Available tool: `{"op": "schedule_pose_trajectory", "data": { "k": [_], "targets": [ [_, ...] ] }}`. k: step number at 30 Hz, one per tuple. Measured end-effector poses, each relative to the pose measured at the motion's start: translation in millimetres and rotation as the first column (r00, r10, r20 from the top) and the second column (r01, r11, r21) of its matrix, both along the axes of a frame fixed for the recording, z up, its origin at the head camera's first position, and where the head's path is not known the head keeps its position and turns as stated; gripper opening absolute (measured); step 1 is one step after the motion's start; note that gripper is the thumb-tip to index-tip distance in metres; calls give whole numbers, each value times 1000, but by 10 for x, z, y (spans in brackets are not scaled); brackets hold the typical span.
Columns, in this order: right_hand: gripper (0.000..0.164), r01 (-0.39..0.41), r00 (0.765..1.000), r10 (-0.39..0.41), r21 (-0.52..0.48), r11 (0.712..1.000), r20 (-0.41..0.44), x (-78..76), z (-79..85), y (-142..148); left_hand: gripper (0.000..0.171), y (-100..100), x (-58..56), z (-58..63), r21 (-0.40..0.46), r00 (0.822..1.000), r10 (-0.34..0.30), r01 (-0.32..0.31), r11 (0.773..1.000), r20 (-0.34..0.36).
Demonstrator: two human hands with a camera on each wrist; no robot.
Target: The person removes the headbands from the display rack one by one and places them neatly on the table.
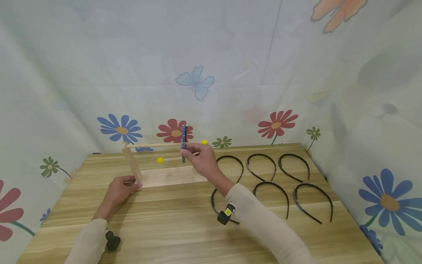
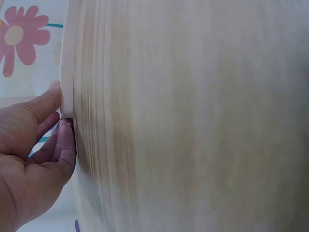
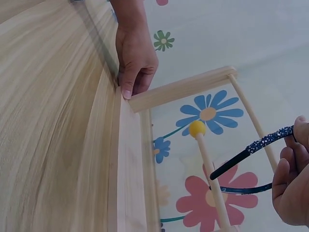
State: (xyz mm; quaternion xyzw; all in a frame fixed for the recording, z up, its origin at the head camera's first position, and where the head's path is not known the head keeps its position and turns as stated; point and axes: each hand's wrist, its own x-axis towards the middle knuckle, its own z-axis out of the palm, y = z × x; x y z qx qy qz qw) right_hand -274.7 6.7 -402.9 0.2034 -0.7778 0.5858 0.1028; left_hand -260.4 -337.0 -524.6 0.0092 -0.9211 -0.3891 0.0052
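My right hand (image 1: pixel 205 158) pinches a dark headband (image 1: pixel 184 137) with a glittery blue-and-white section between thumb and fingers. In the right wrist view, the headband's black ends (image 3: pixel 227 166) overlap a dowel tipped with a yellow ball (image 3: pixel 197 128). The dowel belongs to a pale wooden rack, whose base (image 1: pixel 171 176) rests on the table and whose upright (image 1: pixel 131 161) rises at the left end, with a longer rod (image 1: pixel 155 145) from its top. My left hand (image 1: pixel 120 190) grips the left end of the base by its corner, thumb on one side and fingers on the other.
Several dark headbands lie in two rows at the table's right, among them a plain-looking one (image 1: pixel 293 156) and a glittery one (image 1: pixel 313 185). My right forearm (image 1: pixel 263 223) passes over the nearest left one. A flower-patterned curtain (image 1: pixel 230 91) hangs behind the wooden table (image 1: pixel 171 234).
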Motion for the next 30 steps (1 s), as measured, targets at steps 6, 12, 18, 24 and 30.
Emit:
{"op": "schedule_pose_trajectory", "data": {
  "k": [6, 12, 18, 24, 30],
  "targets": [
    [24, 3, 1000, -2, 13, 1000, -28, -12, 49, 71, 55, -10, 2, 10, -4, 1000, -4, 4, 1000, -3],
    [26, 20, 1000, -20, 31, 999, -15, -14, 106, 135, 54, 9, 19, 31, -4, 1000, -4, 4, 1000, -5],
    [28, 22, 1000, -22, -4, 1000, 3, -22, 185, 211, 53, 21, 31, 40, -5, 1000, -8, 8, 1000, -9],
    [31, 66, 998, -66, 5, 998, -9, -27, 233, 312, 55, 18, 37, 37, 3, 1000, -2, 2, 1000, 6],
    [29, 99, 995, -99, 23, 995, -12, -43, 289, 409, 56, 7, 20, 32, -2, 1000, 2, -2, 1000, 10]
  ]
}}
